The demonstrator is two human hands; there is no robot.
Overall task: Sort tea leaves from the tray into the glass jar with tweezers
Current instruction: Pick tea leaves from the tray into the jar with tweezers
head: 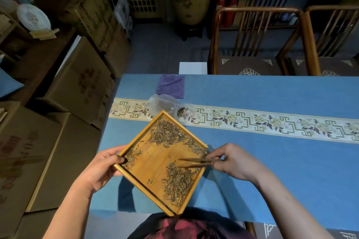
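Observation:
A square bamboo tray (147,169) is turned like a diamond and lifted above the blue table, with dried tea leaves (177,180) heaped near its right and far corners. My left hand (103,169) grips the tray's left corner, thumb over the rim. My right hand (235,161) pinches wooden tweezers (194,162), whose tips point left into the leaves by the right corner. A glass jar (211,147) is mostly hidden under the tray's right corner; only part of its rim shows.
A clear plastic bag (163,104) and a small open pouch of tea (182,112) lie on the patterned runner beyond the tray. A purple cloth (171,85) lies farther back. Cardboard boxes stand left of the table, wooden chairs behind it.

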